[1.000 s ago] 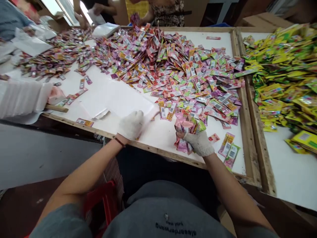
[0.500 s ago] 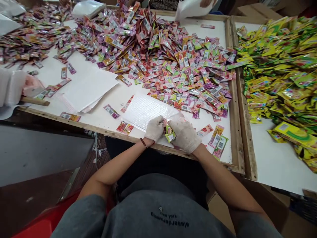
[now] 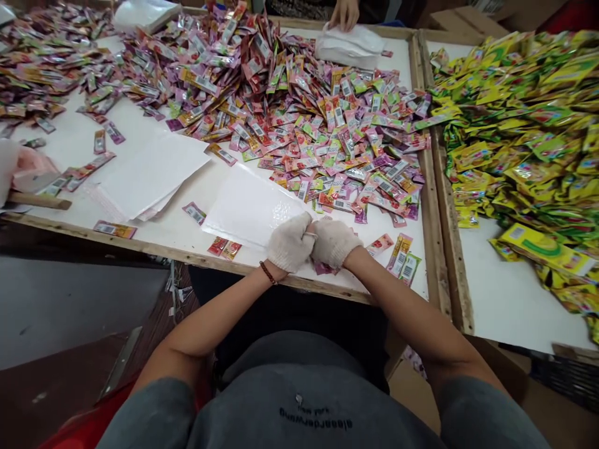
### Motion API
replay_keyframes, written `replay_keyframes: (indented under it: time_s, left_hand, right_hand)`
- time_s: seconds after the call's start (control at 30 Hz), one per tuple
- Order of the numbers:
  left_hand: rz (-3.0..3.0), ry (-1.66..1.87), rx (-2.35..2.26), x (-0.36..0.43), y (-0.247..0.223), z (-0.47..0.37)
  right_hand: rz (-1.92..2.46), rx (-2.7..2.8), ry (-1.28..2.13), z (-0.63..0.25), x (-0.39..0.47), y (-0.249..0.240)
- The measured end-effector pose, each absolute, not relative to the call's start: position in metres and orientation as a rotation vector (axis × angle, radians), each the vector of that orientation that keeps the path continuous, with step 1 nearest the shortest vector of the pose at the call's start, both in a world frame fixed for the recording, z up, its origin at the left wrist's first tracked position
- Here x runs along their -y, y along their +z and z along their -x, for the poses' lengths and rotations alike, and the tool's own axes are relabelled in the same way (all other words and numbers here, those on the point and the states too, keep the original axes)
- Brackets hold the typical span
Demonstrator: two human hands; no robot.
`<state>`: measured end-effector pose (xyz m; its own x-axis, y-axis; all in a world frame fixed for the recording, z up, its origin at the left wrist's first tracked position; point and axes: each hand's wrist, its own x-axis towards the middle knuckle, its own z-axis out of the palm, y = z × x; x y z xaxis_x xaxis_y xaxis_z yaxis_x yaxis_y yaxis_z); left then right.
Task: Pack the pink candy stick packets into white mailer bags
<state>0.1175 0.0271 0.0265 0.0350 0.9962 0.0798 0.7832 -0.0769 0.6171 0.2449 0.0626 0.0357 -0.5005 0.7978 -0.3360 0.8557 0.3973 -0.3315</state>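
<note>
My left hand [image 3: 291,242], in a pale knitted glove, is closed at the right end of a white padded envelope [image 3: 248,204] that lies near the front edge. My right hand [image 3: 335,242], gloved too, has its fingers curled against the left one. What the right fingers hold, if anything, is hidden; a bit of purple packet shows beneath that hand. Two small packets [image 3: 224,247] lie just in front of the envelope, and a few more [image 3: 402,257] are to the right of my right hand.
A large heap of small pink and purple packets [image 3: 299,118] covers the back. Flat white envelopes [image 3: 154,171] lie at left. Yellow packets [image 3: 528,137] are piled beyond the wooden divider [image 3: 437,187]. Another person's hand [image 3: 346,14] rests on a white stack [image 3: 350,47].
My hands have come together, and the green packet between them is out of sight. The other person's white stack now lies on the table edge. The whole view has shifted slightly.
</note>
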Motion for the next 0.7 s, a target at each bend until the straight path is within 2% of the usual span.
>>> replay_keyframes:
  time_s: [0.1, 0.27, 0.4, 0.7]
  left_hand:
    - [-2.046, 0.573, -1.857, -0.025, 0.029, -0.11]
    - [-1.985, 0.674, -1.751, -0.024, 0.024, -0.098]
    - [-2.009, 0.705, -1.792, -0.022, 0.022, -0.104]
    - [-2.02, 0.312, -2.025, -0.035, 0.017, -0.109]
  right_hand:
    - [-1.404, -2.503, -0.577, -0.243, -0.064, 0.041]
    - [-1.463, -2.53, -0.524, -0.233, -0.061, 0.051]
    - [-1.442, -2.477, -0.59, -0.222, -0.066, 0.053]
    - [-1.436, -2.69, -0.79, -0.258, -0.065, 0.034]
